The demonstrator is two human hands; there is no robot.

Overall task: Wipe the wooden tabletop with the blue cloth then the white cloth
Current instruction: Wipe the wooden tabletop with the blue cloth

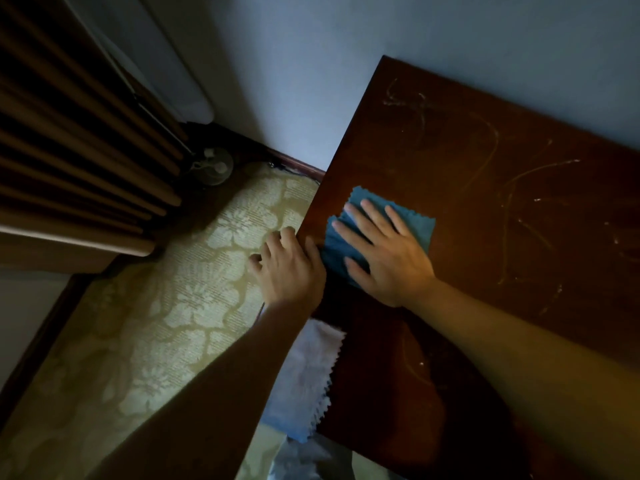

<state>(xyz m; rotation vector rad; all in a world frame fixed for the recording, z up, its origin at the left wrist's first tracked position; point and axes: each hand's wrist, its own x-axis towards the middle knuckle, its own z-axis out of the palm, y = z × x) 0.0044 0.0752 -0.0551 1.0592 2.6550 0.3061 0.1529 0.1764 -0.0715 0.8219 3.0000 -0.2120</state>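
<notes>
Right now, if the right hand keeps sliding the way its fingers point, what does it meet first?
The right hand lies flat on the blue cloth, fingers aimed toward the tabletop's left edge. Past the cloth's far corner there is only bare wood, then that edge, with the wall beyond; depth there is unclear.

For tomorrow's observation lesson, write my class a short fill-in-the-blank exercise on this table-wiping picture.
1. The right hand lies flat on the ____ cloth.
2. The left hand rests at the table's ____.
3. The white cloth hangs partly ____ the table's edge.
4. Pale ____ marks cross the tabletop.

Missing words: blue; edge; over; scratch
</notes>
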